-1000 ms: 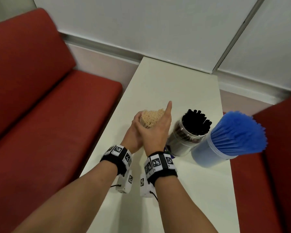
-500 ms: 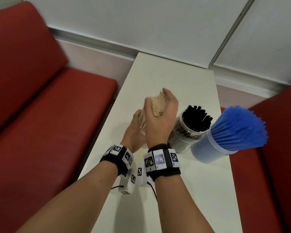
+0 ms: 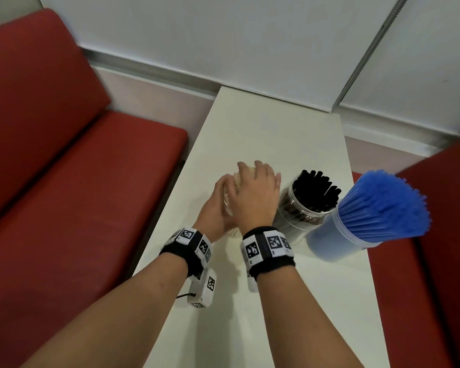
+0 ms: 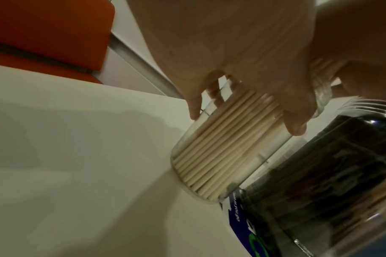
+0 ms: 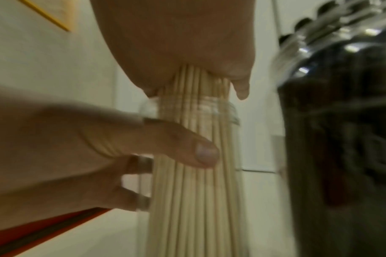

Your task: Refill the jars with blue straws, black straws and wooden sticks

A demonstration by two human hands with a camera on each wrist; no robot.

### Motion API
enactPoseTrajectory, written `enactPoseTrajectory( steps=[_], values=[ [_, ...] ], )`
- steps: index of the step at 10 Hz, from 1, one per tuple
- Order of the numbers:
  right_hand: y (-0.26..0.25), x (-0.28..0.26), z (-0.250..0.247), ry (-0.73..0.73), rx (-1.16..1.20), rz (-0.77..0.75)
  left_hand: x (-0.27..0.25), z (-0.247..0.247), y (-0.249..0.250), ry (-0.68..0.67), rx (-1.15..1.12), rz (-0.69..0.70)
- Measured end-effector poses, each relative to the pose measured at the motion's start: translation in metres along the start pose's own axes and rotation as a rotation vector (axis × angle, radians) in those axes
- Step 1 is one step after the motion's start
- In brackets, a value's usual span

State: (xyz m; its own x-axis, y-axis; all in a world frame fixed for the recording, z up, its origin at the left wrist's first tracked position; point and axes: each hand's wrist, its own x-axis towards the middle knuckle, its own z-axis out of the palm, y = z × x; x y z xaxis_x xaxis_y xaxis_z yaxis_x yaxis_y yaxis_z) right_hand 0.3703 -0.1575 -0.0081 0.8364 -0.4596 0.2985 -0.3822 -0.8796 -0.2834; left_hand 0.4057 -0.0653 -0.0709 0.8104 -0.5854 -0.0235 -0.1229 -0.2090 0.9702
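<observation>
Head view is showing both hands meeting over the clear jar (image 3: 227, 208) of wooden sticks (image 3: 243, 174), which is standing on the white table (image 3: 274, 134). That jar is serving as the landmark. Left hand (image 3: 218, 205) is wrapping its fingers and thumb around the jar's side; in the right wrist view the left thumb (image 5: 187, 147) is lying across the clear wall with the fingers curling behind it. Right hand (image 3: 255, 195) is lying palm down on the stick tops, its fingers drooping over the far edge of the bundle. From the right wrist view the sticks are rising out of the jar mouth straight into the palm (image 5: 176, 43), and I cannot tell whether those fingers are clutching the bundle or only pressing on it.

Left wrist view is showing the sticks (image 4: 227, 147) packed upright inside the jar (image 4: 183, 153), whose base is sitting on the table.

Just to the right of the stick jar, nearly touching it, a second clear jar (image 3: 292, 216) is holding black straws (image 3: 316, 189) that are poking above its rim. Further right of that, a third jar (image 3: 329, 240) is holding blue straws (image 3: 383, 205) that are fanning out wide above it. Left of the stick jar, beyond the table edge, a red bench seat (image 3: 77, 181) is running along; another red seat (image 3: 449, 235) is lying on the far right.
</observation>
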Motion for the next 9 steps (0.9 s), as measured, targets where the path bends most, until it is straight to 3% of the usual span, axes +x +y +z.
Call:
enactPoseTrajectory(
  steps=[2,3,4,5,6,7,8,9],
  values=[
    [0.004,0.001,-0.006,-0.176,-0.131,0.067,0.006,0.003,-0.003,-0.003,0.048,0.061],
    [-0.002,-0.003,-0.013,-0.224,-0.113,0.016,0.007,0.006,0.002,-0.022,0.017,-0.001],
    [-0.005,-0.033,-0.021,-0.008,0.132,-0.068,0.008,0.005,0.0,0.013,0.086,-0.056],
    [0.004,-0.095,-0.019,0.183,0.405,-0.07,0.009,0.004,0.008,-0.073,-0.047,-0.167],
    [0.026,-0.147,-0.011,0.178,0.596,0.278,0.009,0.004,0.017,-0.161,0.029,-0.181],
    [0.057,-0.167,-0.017,0.159,0.775,0.602,-0.001,0.003,0.02,-0.191,0.184,-0.222],
    [0.072,-0.166,-0.058,0.07,0.839,0.669,-0.02,-0.003,0.031,-0.197,0.27,-0.27],
    [0.092,-0.172,-0.135,0.08,0.93,0.545,-0.071,-0.014,0.026,-0.163,0.245,-0.373]
  ],
)
